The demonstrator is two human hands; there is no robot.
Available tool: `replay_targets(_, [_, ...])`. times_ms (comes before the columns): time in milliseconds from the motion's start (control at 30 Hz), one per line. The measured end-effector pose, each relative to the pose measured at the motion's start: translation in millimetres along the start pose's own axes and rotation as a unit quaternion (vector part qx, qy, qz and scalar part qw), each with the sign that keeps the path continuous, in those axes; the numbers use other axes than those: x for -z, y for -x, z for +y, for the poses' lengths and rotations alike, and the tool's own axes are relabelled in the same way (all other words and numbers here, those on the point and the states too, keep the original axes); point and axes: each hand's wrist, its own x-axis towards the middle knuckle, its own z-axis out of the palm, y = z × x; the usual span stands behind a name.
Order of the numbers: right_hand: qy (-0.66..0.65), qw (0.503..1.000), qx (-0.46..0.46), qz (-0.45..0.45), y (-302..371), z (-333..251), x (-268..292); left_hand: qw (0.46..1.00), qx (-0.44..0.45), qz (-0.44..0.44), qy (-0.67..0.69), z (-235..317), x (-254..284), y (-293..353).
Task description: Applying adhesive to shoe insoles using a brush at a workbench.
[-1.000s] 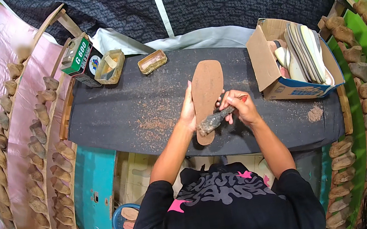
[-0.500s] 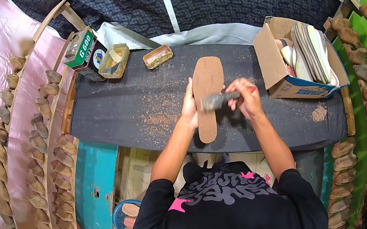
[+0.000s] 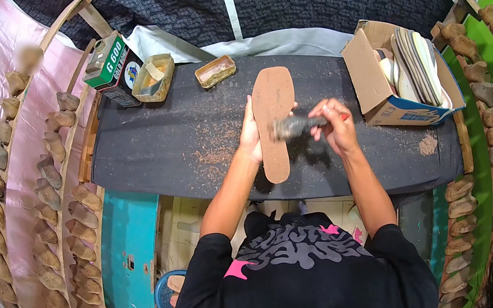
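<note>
My left hand [image 3: 250,134] is closed on a long brown shoe sole [image 3: 273,92], gripping it by its left edge above the table with the broad end pointing away from me. In my right hand [image 3: 338,129] is a dark-handled brush [image 3: 305,124] with a red tip on the handle. Its pale, motion-blurred bristle end lies over the middle of the sole; whether it touches the surface I cannot tell. The left fingers behind the sole are mostly hidden.
Brown shavings [image 3: 217,154] litter the dark-covered table [image 3: 148,151]. At the back left stand a green tin [image 3: 108,66], a tub [image 3: 154,81] and a small tray [image 3: 215,72]. A cardboard box [image 3: 371,77] of soles is at right. Racks of shoe lasts [image 3: 47,192] flank both sides.
The sole and the brush have moved slightly away from me and to the left. The brush still crosses the sole's middle, and the whole view has shifted a little.
</note>
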Motion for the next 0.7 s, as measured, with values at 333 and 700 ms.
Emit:
replay_targets(333, [0.017,0.999,0.034,0.002,-15.5,7.9,-33.6,0.996,0.040,-0.077,0.024,50.5,10.7,4.6])
replay_targets(700, [0.055,0.994,-0.029,-0.089,-40.6,42.1,-78.2,0.998,0.007,-0.060,-0.004,96.4,39.0,9.0])
